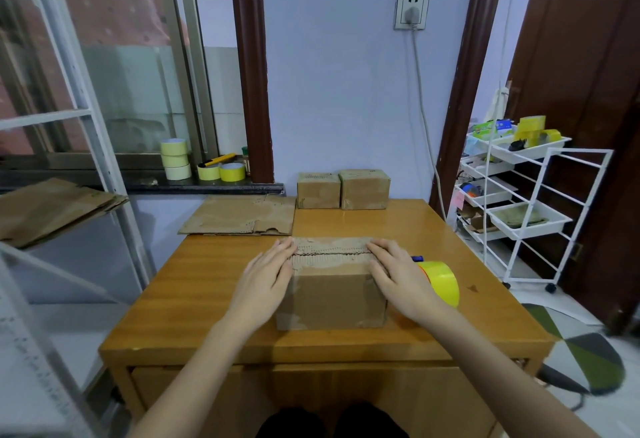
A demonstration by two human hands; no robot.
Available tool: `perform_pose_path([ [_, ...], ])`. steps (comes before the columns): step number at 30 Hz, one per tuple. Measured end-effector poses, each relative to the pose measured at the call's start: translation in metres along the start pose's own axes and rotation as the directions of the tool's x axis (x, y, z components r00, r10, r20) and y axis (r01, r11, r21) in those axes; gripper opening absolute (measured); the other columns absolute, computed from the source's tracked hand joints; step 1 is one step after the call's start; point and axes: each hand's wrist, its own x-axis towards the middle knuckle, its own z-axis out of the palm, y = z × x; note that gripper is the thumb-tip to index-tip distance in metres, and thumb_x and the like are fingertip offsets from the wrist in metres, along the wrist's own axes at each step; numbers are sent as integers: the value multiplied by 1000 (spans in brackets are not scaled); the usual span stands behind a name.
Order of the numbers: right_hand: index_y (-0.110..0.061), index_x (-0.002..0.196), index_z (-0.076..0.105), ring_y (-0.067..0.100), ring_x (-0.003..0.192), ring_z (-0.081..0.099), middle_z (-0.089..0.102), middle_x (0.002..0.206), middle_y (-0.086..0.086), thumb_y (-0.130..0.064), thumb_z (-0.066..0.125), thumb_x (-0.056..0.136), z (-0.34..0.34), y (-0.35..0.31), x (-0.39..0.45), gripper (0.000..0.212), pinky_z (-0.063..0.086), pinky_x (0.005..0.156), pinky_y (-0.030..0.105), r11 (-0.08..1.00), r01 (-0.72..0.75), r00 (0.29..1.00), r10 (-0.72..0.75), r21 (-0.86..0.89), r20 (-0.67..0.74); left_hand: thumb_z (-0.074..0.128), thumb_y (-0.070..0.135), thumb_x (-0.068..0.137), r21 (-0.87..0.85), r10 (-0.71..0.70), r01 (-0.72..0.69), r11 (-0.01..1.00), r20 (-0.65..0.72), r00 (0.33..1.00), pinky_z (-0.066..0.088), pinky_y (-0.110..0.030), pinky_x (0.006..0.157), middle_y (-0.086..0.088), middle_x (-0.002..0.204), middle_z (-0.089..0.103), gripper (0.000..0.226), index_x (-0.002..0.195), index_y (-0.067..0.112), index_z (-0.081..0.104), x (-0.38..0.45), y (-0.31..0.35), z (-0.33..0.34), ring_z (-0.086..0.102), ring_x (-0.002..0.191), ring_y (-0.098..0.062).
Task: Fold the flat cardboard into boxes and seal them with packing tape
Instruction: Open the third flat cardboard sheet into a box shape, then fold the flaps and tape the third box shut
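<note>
The cardboard box [330,294] is showing plain brown, with paler torn patches along its top seam. The packing tape roll [441,280] beside it is glowing yellow against the honey-orange wooden table [194,295]. Pale yellow tape rolls [175,159] are sitting on the dark sill, the wall [346,91] is reading lilac, and the floor mat [581,351] is showing olive, grey and white triangles.

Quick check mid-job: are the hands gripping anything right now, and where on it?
Nothing is gripped. The left hand and right hand lie flat with straight fingers on the box, pressing its top flaps at the left and right ends.
</note>
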Motion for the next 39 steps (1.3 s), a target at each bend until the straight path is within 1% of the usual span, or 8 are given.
perform_pose_path([
  [4, -13, 143, 42, 17, 134, 34, 42, 145, 1, -35, 37, 100, -8, 0, -3, 49, 26, 110, 29, 996, -8, 997, 1, -93, -76, 30, 26, 104, -17, -5, 5, 1000, -19, 1000, 11, -27, 116, 13, 151, 30, 41, 145, 23, 36, 0, 0, 1, 14, 134, 7],
  [10, -13, 142, 40, 19, 136, 32, 40, 146, 4, -33, 55, 92, -31, 26, -25, 56, 29, 109, 34, 976, -211, 939, 184, -63, -291, 30, 25, 104, -57, -23, 22, 998, -30, 999, 16, -31, 117, 14, 149, 31, 41, 144, 22, 39, 0, 0, 4, 18, 139, 1],
  [16, -13, 147, 24, 22, 135, 34, 31, 148, 5, -36, 70, 81, -26, 59, -53, 84, 38, 102, 39, 895, -439, 894, 444, 75, -66, 32, 26, 103, -88, -53, 48, 995, -53, 997, 18, -31, 117, 12, 150, 34, 41, 143, 24, 42, 0, 0, 8, 19, 137, 3],
  [20, -14, 139, 30, 20, 109, 52, 50, 123, 3, -26, 77, 76, -16, 76, -64, 80, 49, 90, 40, 827, -497, 863, 502, 262, 54, 32, 26, 103, -98, -54, 49, 994, -55, 997, 20, -34, 117, 12, 149, 36, 41, 142, 24, 44, -1, 1, 7, 20, 138, 2],
  [23, -23, 126, 39, 16, 101, 55, 55, 111, -5, -24, 79, 74, -12, 86, -70, 66, 50, 88, 40, 836, -479, 876, 475, 266, 84, 32, 27, 103, -99, -58, 52, 994, -54, 997, 20, -35, 117, 13, 150, 35, 40, 141, 24, 44, -2, 0, 7, 20, 138, 2],
  [33, -27, 111, 62, 19, 109, 59, 64, 114, -5, -18, 78, 78, -2, 102, -70, 38, 48, 94, 41, 873, -357, 922, 386, 333, -22, 32, 25, 103, -85, -61, 56, 995, -52, 997, 17, -28, 113, 13, 150, 34, 41, 143, 23, 42, -1, 4, 6, 17, 134, 7],
  [36, -25, 117, 62, 15, 110, 57, 65, 115, -4, -23, 75, 81, -2, 98, -65, 38, 47, 96, 40, 895, -295, 948, 317, 335, -11, 32, 25, 103, -81, -58, 54, 995, -44, 997, 16, -27, 113, 13, 150, 33, 41, 143, 24, 42, -2, 3, 6, 16, 135, 6],
  [39, -19, 106, 64, 17, 98, 57, 65, 100, 0, -26, 72, 84, -13, 86, -47, 24, 46, 88, 40, 949, -212, 957, 250, 233, -147, 32, 25, 103, -84, -43, 40, 996, -45, 998, 16, -27, 114, 12, 150, 34, 41, 142, 24, 42, -1, 3, 6, 18, 138, 3],
])
